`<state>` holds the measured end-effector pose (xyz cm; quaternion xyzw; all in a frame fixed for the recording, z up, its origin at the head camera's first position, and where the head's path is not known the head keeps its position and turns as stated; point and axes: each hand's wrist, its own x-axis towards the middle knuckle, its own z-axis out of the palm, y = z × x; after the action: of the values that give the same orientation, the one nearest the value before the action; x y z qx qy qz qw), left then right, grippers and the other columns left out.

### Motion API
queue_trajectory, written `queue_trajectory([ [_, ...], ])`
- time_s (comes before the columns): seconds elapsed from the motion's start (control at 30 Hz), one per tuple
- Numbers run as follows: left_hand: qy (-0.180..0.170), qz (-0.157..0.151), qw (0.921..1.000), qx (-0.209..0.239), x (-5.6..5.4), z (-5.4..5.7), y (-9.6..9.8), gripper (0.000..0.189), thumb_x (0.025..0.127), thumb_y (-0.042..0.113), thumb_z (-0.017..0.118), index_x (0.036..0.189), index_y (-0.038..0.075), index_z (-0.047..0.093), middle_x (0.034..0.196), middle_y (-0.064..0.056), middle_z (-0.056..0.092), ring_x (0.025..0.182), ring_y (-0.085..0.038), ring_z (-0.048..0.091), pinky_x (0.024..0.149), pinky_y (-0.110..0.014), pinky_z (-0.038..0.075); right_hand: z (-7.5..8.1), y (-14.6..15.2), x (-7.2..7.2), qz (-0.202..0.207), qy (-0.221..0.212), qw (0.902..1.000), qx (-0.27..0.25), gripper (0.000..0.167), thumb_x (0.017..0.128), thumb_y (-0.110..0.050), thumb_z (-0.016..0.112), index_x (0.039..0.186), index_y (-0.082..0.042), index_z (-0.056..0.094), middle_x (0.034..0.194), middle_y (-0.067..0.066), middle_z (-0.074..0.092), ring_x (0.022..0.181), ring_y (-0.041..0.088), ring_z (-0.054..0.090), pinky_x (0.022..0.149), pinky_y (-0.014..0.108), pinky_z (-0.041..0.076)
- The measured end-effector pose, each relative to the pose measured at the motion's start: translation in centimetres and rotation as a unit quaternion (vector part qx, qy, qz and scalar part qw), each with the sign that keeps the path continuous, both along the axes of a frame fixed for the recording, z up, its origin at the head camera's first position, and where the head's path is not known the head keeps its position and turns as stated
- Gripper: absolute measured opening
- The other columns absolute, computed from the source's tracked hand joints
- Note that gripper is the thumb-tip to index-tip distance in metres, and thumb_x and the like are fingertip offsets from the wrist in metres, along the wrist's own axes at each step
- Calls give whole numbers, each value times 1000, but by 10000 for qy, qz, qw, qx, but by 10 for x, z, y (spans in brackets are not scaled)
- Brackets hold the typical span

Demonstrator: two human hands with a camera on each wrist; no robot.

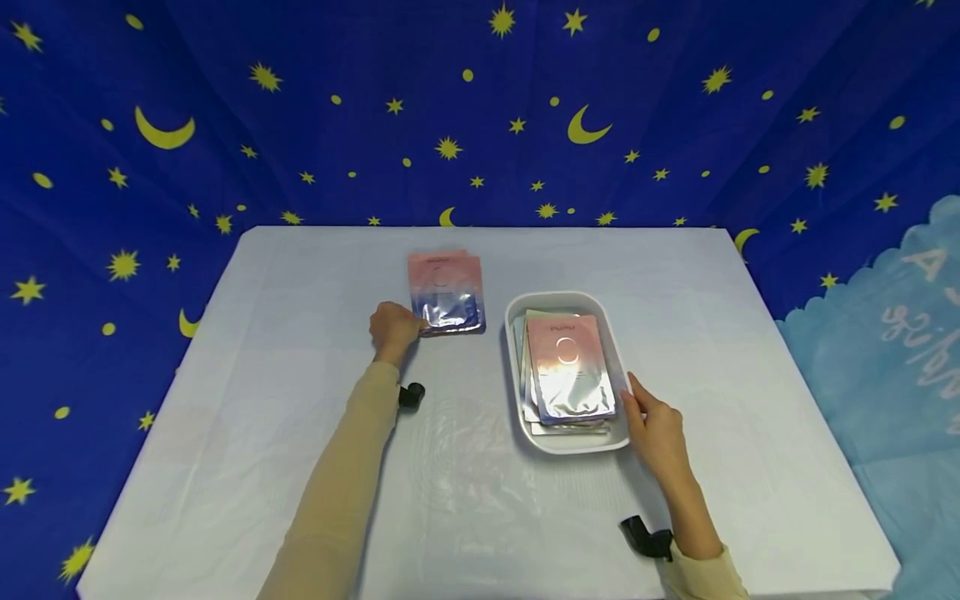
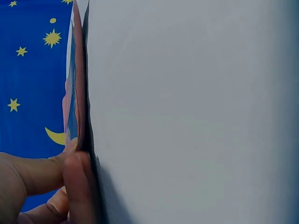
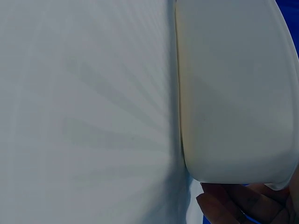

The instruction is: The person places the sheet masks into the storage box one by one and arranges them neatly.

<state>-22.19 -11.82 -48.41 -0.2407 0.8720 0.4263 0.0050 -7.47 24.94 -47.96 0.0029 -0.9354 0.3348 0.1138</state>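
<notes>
The left hand (image 1: 393,327) pinches the near-left corner of the sachet pile (image 1: 446,292), left of the white tray (image 1: 517,310). The right hand (image 1: 654,423), fingers relaxed, rests against the tray's near-right wall, beside its stacked sachets (image 1: 568,367).

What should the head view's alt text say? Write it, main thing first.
A person's left hand pinches a pink-and-blue packet stack on a white table, while the right hand touches a white tray holding more packets.
</notes>
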Motion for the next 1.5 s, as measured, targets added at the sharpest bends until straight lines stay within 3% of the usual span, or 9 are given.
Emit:
queue_trajectory([
  [0.13, 218, 20, 9983, 535, 1, -3, -2, 14, 74, 6, 80, 83, -2, 73, 59, -8, 69, 59, -19, 71, 87, -40, 57, -1, 0, 0, 0, 38, 10000, 0, 37, 98, -9, 56, 130, 8, 56, 105, 34, 66, 74, 41, 70, 50, 38, 53],
  [0.23, 237, 124, 9935, 1108, 3, -5, -4, 12, 78, -1, 73, 89, -5, 72, 59, -6, 70, 43, -5, 62, 87, -38, 57, -1, 1, 0, -2, 44, 10000, -6, 37, 98, -9, 56, 130, 8, 56, 106, 33, 66, 74, 40, 70, 51, 39, 54],
  [0.33, 182, 213, 9888, 1468, 4, -5, -4, 15, 82, -3, 66, 96, -6, 72, 74, -15, 74, 41, 0, 59, 84, -37, 58, -2, 1, 0, 0, 7, 10000, -1, 37, 99, -11, 56, 131, 8, 56, 106, 32, 67, 75, 39, 70, 51, 38, 54],
  [0.47, 304, 332, 9842, 1715, 7, -3, -5, 18, 85, -5, 62, 100, -8, 70, 94, -25, 72, 44, 1, 61, 70, -28, 60, -3, 2, 1, -3, -50, 10000, 8, 38, 99, -12, 55, 132, 8, 55, 106, 32, 67, 75, 38, 71, 51, 36, 54],
  [0.6, 583, 442, 9780, 1952, 12, -1, -6, 18, 85, -6, 62, 101, -11, 69, 99, -31, 69, 46, 0, 62, 58, -19, 57, -3, 2, 1, -14, -77, 10000, 6, 39, 100, -13, 54, 132, 8, 55, 106, 32, 67, 75, 38, 70, 51, 37, 54],
  [0.87, 1110, 521, 9634, 2385, 20, 9, -7, 17, 86, -9, 64, 102, -15, 68, 94, -29, 66, 47, -2, 63, 57, -21, 58, -2, 1, 1, -20, -65, 10000, 43, 38, 99, -13, 55, 132, 7, 56, 106, 31, 67, 75, 38, 71, 51, 36, 53],
  [1.07, 1663, 461, 9477, 2686, 26, 24, -2, 17, 86, -12, 63, 101, -18, 65, 82, -19, 64, 47, -2, 63, 55, -20, 57, -1, 1, 1, -30, -101, 9999, 37, 38, 99, -13, 55, 132, 6, 56, 106, 32, 67, 75, 38, 70, 51, 34, 52],
  [1.3, 2079, 334, 9275, 3089, 38, 51, 12, 15, 84, -14, 64, 98, -20, 64, 75, -11, 63, 49, -5, 66, 56, -22, 58, 0, 1, 1, -19, -29, 10000, 14, 37, 99, -12, 56, 132, 5, 57, 104, 31, 68, 72, 36, 69, 50, 32, 50],
  [1.5, 2165, 30, 9222, 3204, 53, 71, 28, 14, 85, -14, 63, 98, -20, 64, 79, -15, 61, 50, -7, 67, 58, -23, 59, -1, 1, 1, -3, -2, 10000, 28, 37, 99, -12, 56, 132, 5, 57, 103, 31, 68, 73, 37, 69, 49, 33, 51],
])
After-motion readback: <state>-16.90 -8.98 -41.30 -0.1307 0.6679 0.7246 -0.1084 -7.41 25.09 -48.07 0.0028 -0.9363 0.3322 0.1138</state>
